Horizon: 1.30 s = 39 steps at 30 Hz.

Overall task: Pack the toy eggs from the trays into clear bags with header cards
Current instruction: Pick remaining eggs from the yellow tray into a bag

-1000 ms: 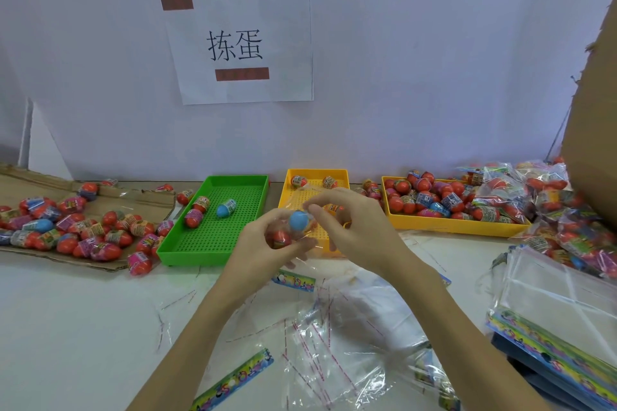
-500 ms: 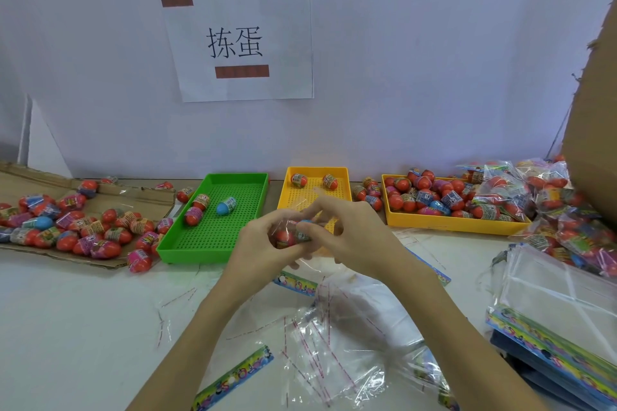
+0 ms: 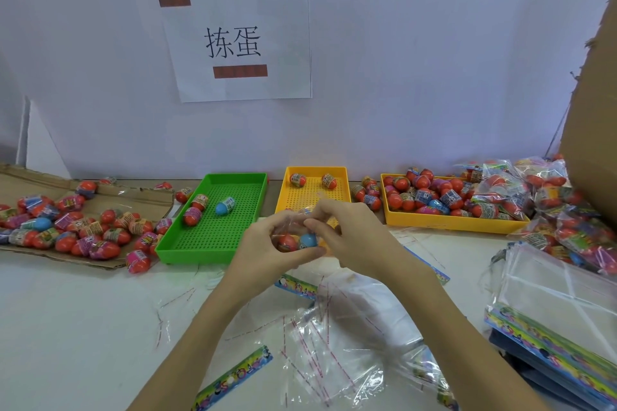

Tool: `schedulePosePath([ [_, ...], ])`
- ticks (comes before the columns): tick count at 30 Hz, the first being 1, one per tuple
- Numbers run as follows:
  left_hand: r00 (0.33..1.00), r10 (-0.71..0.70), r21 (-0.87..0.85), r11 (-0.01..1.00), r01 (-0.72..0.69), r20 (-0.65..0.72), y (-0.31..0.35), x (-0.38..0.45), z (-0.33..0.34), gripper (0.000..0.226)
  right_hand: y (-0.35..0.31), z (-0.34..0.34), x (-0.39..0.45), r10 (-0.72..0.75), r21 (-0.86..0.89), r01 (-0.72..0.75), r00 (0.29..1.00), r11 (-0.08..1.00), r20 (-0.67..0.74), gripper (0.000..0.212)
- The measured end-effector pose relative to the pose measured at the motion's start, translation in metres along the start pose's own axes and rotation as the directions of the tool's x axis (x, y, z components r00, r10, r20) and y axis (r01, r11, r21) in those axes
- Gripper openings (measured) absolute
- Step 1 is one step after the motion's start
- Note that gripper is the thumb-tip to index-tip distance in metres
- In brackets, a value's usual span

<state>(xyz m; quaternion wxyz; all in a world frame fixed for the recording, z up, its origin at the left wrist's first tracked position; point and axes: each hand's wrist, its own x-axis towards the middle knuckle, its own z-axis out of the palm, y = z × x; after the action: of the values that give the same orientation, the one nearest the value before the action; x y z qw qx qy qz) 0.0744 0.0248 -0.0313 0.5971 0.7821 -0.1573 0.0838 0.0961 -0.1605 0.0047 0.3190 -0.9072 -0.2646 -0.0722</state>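
- The left hand (image 3: 267,243) is curling its fingers and thumb around a clear bag (image 3: 293,227), cupping it from below and from the left, while the right hand (image 3: 347,237) is pinching the bag's upper part from the right; both hands are meeting at the bag, so neither is nearer.
- Sitting between the 2 palms, inside the film, are a red egg (image 3: 287,242) and a blue egg (image 3: 307,239), side by side and touching, the blue one lying toward the right hand.
- The bag's mouth seems to be pointing up and away from the person, so closing it probably calls for the right fingers to be working along the top edge while the left hand is steadying the load; how far the mouth is closed cannot be told through the film.
- Just beyond the hands, the small yellow tray (image 3: 347,183) is holding 2 eggs at its far end.
- Further off to the left of the left hand, the green tray (image 3: 167,248) is holding 3 eggs, 2 red and 1 blue, lying on their sides.
- Beyond the right hand to the right, the large yellow tray (image 3: 450,223) is heaped with many eggs.
- Below the wrists, loose empty bags (image 3: 334,344) and a header card (image 3: 233,380) are lying on the table (image 3: 66,327).
- Far out to the right, filled bags (image 3: 551,210) are piling up, with a stack of flat bags (image 3: 561,304) nearer the person.
- Far out to the left, loose eggs are scattered over a cardboard sheet (image 3: 20,177).
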Motion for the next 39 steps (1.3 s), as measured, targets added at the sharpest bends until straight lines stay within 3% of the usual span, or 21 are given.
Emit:
schedulePosePath([
  [9,0.997,-0.031,-0.059,0.998,0.036,0.072,0.004,0.0,-0.003,0.042,0.001,0.002,0.002,0.017,0.101,-0.015,1.0,0.995,-0.018,0.022],
  [21,0.998,-0.011,-0.018,1.0,0.012,0.059,0.003,-0.001,-0.003,0.028,0.0,0.006,0.0,-0.077,0.012,0.077,0.997,0.997,0.023,0.021],
  [26,0.997,-0.078,0.015,0.997,0.077,0.028,0.001,0.001,-0.007,0.035,0.001,0.005,0.001,-0.107,0.056,0.117,0.981,0.992,-0.163,0.02],
  [29,0.991,-0.108,0.019,0.994,0.11,-0.084,-0.003,0.003,-0.013,0.036,0.007,0.005,0.003,-0.048,0.109,0.088,0.943,0.99,-0.33,0.013],
  [31,0.975,-0.12,0.02,0.992,0.125,-0.186,-0.007,0.006,-0.016,0.03,0.012,0.008,0.004,-0.002,0.128,0.052,0.93,0.99,-0.367,0.013],
  [35,0.924,-0.122,-0.01,0.992,0.127,-0.362,-0.01,0.008,-0.019,0.033,0.017,0.028,0.004,-0.016,0.058,0.026,0.986,0.998,-0.167,0.024],
  [39,0.879,-0.124,-0.032,0.992,0.123,-0.461,-0.013,0.008,-0.021,0.021,0.015,0.055,-0.002,-0.087,-0.138,0.091,0.996,0.986,0.033,0.037],
])
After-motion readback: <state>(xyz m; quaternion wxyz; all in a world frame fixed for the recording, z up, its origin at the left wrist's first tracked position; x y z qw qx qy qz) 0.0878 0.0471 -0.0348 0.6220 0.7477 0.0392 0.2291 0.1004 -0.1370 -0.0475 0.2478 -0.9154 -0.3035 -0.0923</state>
